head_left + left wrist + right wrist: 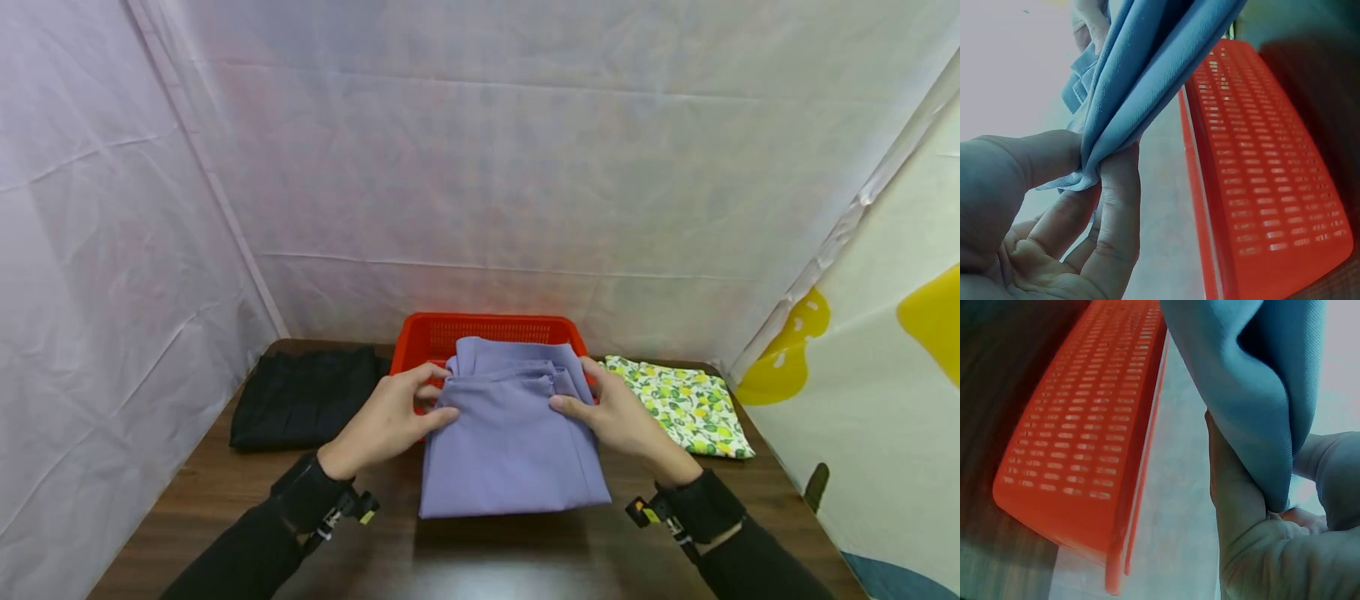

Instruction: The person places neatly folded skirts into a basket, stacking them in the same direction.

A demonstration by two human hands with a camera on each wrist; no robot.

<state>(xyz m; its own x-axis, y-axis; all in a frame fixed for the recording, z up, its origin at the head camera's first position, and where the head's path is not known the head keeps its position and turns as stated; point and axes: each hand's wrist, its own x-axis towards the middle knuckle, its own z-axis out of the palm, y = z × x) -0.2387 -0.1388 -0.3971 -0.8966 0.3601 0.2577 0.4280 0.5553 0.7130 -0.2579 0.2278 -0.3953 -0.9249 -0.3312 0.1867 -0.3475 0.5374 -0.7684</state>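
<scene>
A folded lavender cloth garment [513, 442] hangs between both hands, raised above the table in front of the red basket. My left hand [397, 408] pinches its left edge between thumb and fingers; in the left wrist view the thumb and fingertips squeeze the layered fabric [1129, 94]. On the opposite edge my right hand [615, 408] grips the cloth, thumb on the near face and fingers behind. The right wrist view shows the fabric [1241, 394] draped over that hand, hiding part of the grip. Behind the garment, the red plastic basket [420, 342] is partly covered from sight.
A folded black cloth [303, 400] lies left of the basket on the brown wooden table [360, 550]. To the right is a folded lemon-print cloth [686, 408]. White fabric walls [480, 183] enclose the back and sides.
</scene>
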